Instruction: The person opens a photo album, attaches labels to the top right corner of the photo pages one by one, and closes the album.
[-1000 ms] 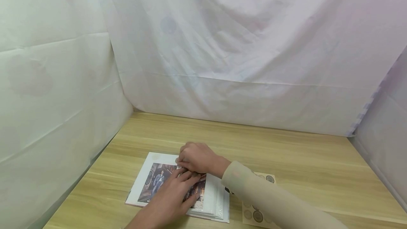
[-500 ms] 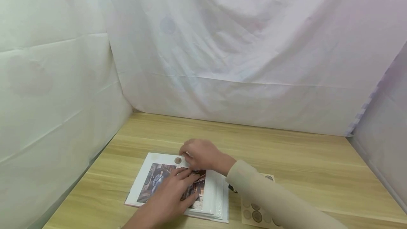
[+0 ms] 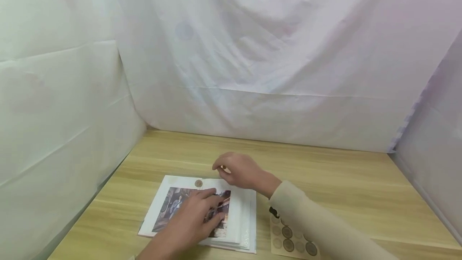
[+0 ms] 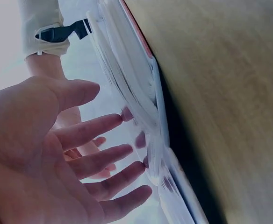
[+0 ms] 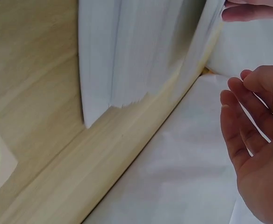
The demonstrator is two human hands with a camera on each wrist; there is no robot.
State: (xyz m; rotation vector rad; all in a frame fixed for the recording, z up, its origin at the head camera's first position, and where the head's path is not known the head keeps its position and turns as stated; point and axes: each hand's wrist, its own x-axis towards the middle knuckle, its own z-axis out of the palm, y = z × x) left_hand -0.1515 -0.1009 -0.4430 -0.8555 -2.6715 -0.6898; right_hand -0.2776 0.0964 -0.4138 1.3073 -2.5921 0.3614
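An open photo album [image 3: 253,216] with white pages lies on the table, with a photo [image 3: 164,212] on its left page and another photo [image 3: 223,230] on the right. A round brown sticker [image 3: 198,183] is near the top of the album, at the fold between the pages. My left hand [image 3: 193,216] lies spread across the pages, its fingertips touching them in the left wrist view. Just beyond the album's top edge hovers my right hand [image 3: 243,171], fingers loosely bent and thumb near the index finger. Nothing shows between its fingertips in the right wrist view.
A tan sheet of round stickers [image 3: 277,239] lies right of the album, partly under the right sleeve [image 3: 306,208]. White cloth [image 3: 252,59] hangs behind the wooden table [image 3: 346,179] and at both sides. A black strap [image 4: 57,35] shows at the right cuff.
My right hand has drawn up and right, off the album's top edge, uncovering the round sticker there. The left hand has stayed on the pages. More of the sticker sheet shows.
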